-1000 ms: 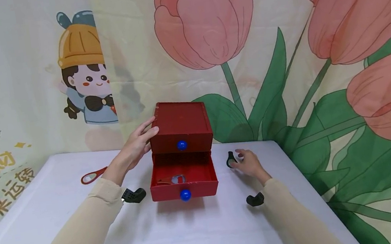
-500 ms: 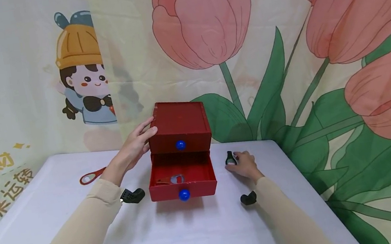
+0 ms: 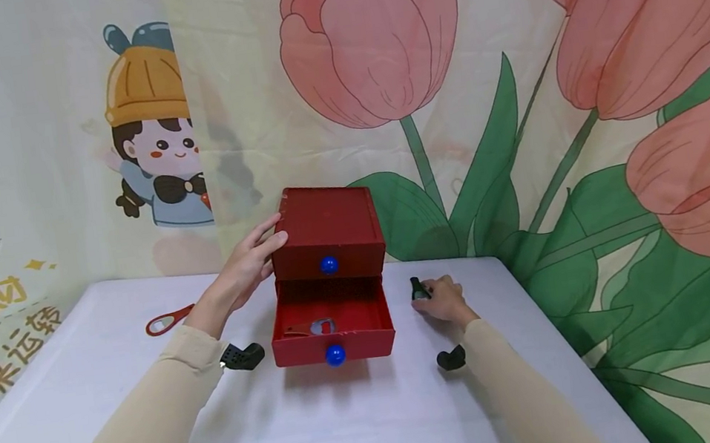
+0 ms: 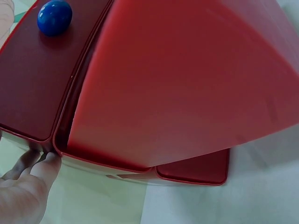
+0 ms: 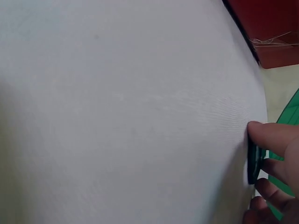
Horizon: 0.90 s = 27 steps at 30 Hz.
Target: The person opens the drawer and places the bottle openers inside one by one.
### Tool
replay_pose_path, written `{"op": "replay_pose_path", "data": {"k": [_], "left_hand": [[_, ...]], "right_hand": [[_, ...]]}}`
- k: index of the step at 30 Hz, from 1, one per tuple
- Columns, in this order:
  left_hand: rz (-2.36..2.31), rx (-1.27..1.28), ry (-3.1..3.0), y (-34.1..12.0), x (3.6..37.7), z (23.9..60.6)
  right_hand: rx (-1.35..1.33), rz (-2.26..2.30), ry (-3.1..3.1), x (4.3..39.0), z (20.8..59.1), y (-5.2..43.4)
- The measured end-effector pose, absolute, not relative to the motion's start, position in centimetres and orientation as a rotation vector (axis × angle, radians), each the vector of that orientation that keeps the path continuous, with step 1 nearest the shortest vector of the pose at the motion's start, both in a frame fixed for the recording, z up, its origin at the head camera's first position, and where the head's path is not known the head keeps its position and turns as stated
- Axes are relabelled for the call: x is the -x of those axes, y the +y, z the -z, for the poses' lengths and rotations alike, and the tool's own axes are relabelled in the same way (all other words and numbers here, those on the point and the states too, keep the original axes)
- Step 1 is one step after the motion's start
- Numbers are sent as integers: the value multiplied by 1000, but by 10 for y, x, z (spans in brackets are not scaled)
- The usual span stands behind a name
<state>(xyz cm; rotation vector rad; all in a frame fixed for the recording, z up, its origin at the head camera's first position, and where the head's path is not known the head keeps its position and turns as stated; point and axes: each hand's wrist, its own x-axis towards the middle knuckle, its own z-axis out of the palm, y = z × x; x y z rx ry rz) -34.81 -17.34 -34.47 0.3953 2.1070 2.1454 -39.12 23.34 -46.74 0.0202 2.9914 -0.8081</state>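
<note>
A dark red two-drawer box (image 3: pixel 330 213) stands on the table, its lower drawer (image 3: pixel 371 344) pulled out and its upper drawer closed. Fairly straight fingers of my left hand (image 3: pixel 237 274) rest on the box's left side near the top edge; the left wrist view shows fingertips at that edge beside the blue knob (image 4: pixel 54 17). To the right of the box, my right hand (image 3: pixel 444 301) pinches a small dark green bottle-shaped piece (image 5: pixel 253 158), thumb on one face and fingers on the other, low over the white cloth. The drawer holds a metal-ended opener with a brown handle (image 3: pixel 302 329).
Left of the box lies a red loop-shaped opener (image 3: pixel 169 320), partly behind my left forearm. Black wrist mounts (image 3: pixel 243 357) stick out from both sleeves. A tulip-printed cloth (image 3: pixel 399 43) hangs right behind the table (image 3: pixel 329 434).
My right hand has moved left and closed its thumb and fingers on the green bottle-shaped piece, which now looks tilted. The left hand and box stay put.
</note>
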Motion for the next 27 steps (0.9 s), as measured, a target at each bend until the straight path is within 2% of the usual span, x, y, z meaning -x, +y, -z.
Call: {"op": "replay_pose_path", "data": {"k": [11, 27], "left_hand": [[-2135, -391, 2119, -172, 347, 344], [-2131, -394, 2121, -173, 347, 344]], "right_hand": [[113, 759, 2903, 400, 457, 245], [250, 669, 2894, 389, 441, 249]]}}
